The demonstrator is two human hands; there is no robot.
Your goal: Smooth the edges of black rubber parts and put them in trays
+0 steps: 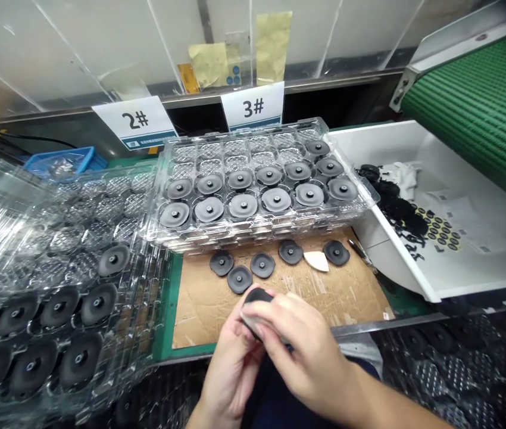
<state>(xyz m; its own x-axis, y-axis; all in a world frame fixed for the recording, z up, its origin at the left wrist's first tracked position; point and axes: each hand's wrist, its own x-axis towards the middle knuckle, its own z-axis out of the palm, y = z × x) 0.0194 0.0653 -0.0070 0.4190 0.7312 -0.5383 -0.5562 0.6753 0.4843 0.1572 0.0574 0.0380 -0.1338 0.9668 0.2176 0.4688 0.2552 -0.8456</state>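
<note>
My left hand [230,351] is closed around a dark grey rounded disc [258,296], holding it tilted above the front edge of the cardboard. My right hand [297,333] is closed too, its fingers pressed against the disc's face. A pale patch shows under those fingertips, but I cannot make out what it is. Just beyond my hands, several similar discs [262,265] with small centre studs lie on the cardboard sheet [199,316]. Among them is a white wedge-shaped piece [316,261].
Stacked clear trays [253,223] stand behind the cardboard, their front rows filled with discs. More clear trays [132,286] lie at left. A white bin [396,250] of small black parts and yellow rings sits right, below a green conveyor belt [480,101]. A pen-like tool [362,255] lies beside it.
</note>
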